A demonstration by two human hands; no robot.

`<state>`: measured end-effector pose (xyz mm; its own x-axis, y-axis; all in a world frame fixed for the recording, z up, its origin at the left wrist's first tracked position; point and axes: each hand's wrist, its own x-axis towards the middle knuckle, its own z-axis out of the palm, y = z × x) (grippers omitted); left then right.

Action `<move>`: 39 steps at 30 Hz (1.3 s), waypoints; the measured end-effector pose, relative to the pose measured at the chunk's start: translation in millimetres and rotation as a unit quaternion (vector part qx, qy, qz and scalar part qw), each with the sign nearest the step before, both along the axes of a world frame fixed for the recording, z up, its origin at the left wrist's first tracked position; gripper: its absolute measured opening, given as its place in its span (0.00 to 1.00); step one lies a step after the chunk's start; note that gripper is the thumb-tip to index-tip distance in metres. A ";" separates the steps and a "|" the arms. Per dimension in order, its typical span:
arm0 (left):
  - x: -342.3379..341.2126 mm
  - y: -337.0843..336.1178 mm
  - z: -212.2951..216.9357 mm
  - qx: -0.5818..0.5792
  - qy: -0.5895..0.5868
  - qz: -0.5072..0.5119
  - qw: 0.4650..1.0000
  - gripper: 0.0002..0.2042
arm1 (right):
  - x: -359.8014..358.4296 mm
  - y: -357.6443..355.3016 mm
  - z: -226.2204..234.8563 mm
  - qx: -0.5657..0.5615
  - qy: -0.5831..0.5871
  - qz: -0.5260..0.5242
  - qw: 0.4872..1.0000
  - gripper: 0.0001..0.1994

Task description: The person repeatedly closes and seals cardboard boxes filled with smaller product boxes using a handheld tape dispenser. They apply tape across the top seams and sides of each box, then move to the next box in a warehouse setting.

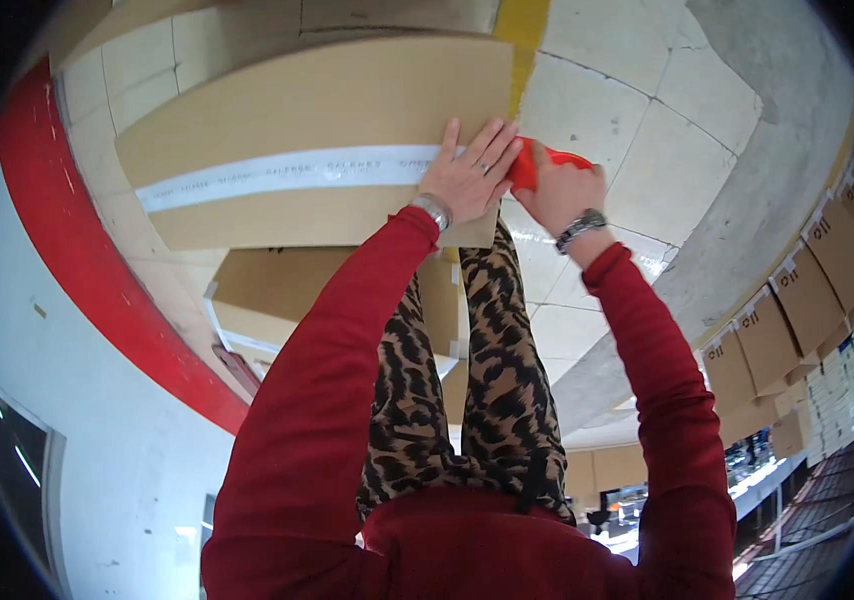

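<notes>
A brown cardboard box (337, 100) lies in front of me, with a white printed strip of tape (277, 178) running lengthwise over its top. My left hand (469, 175) rests flat on the tape near the box's right end, fingers spread. Just beyond that end, my right hand (562, 192) is wrapped round a red tape dispenser (524, 168), which is mostly hidden by the fingers. The dispenser is close against the box edge, beside my left fingertips.
Below the box stands another cardboard carton (282, 290), partly behind my left arm. Pale floor tiles (637, 130) with a yellow line (519, 75) extend beyond. A red-and-white wall (77, 220) curves along the left. Several stacked cartons (802, 290) line the right side.
</notes>
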<state>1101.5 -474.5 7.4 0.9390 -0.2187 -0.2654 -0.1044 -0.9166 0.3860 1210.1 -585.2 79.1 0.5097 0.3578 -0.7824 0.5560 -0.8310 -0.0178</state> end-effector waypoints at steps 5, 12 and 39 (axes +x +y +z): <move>41.0 14.2 -4.4 -0.030 -0.064 -0.202 0.977 0.23 | -22.7 -65.6 -57.0 -0.042 -0.021 -0.024 0.999 0.22; 107.7 -18.0 -4.0 0.039 0.148 -0.445 0.882 0.18 | -51.0 -156.4 1.8 0.055 0.017 -0.344 0.937 0.30; 91.7 -81.2 98.4 -0.342 0.695 0.111 0.622 0.09 | -147.4 -156.6 128.4 0.440 0.111 -0.728 0.515 0.33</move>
